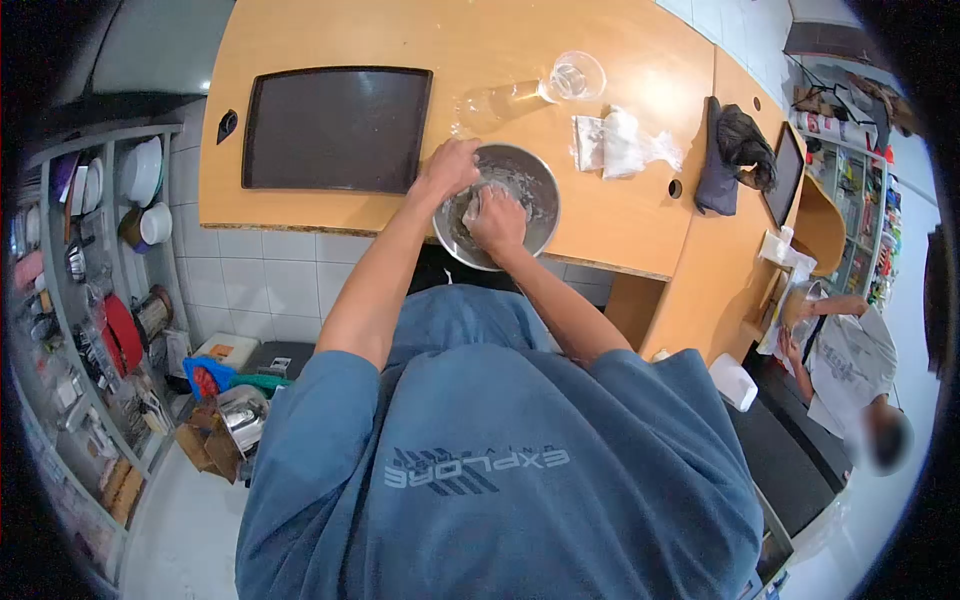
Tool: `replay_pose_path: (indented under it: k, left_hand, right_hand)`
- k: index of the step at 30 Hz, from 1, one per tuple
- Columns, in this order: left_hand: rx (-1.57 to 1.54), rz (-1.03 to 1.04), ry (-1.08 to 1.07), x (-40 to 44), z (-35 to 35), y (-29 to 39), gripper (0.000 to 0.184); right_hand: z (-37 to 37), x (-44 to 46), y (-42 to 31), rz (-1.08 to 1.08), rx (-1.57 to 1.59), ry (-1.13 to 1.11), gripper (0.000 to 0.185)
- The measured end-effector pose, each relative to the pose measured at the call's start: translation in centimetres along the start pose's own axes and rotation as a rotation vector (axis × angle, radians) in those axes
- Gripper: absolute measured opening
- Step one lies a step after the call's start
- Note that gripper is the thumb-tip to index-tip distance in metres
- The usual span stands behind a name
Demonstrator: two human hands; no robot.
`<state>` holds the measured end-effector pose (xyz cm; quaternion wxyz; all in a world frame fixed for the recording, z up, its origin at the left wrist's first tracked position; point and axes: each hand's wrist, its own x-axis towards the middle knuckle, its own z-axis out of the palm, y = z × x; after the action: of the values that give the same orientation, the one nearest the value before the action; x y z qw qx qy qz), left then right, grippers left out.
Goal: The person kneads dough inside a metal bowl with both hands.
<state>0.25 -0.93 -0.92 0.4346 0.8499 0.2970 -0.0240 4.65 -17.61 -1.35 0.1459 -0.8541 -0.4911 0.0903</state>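
Note:
A metal mixing bowl (pixel 545 185) stands at the table's front edge, close to my body. Its inner wall is smeared with a pale, wet-looking residue. My left hand (pixel 455 167) grips the bowl's rim on the upper left side. Down inside the bowl, my right hand (pixel 497 220) is closed, fingers curled around a pale, sticky mass like dough that is mostly hidden. Beyond the bowl is a clear bottle (pixel 510 100) on its side, its end meeting a clear plastic cup (pixel 578 76).
A dark baking tray (pixel 335 128) lies left of the bowl. White plastic packets (pixel 625 142) and dark cloths (pixel 735 155) lie to the right. Another person (pixel 850 350) works at the far right. Shelves (pixel 95 330) hold kitchenware on the left.

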Motion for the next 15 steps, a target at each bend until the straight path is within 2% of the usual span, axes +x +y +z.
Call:
replay_pose_path:
  k: [7,10,15]
  left_hand:
    - [-0.040,0.029,0.003,0.1,-0.3,0.0,0.034]
    - [-0.107,0.060,0.069,0.3,0.6,-1.0,0.023]
    - [-0.028,0.042,0.086,-0.1,0.0,-0.5,0.021]
  right_hand:
    - [2.0,3.9,0.3,0.096,0.012,-0.093,0.020]
    - [1.7,4.1,0.7,0.114,0.029,-0.158,0.023]
    - [0.2,4.3,1.8,0.150,0.212,-0.216,0.031]
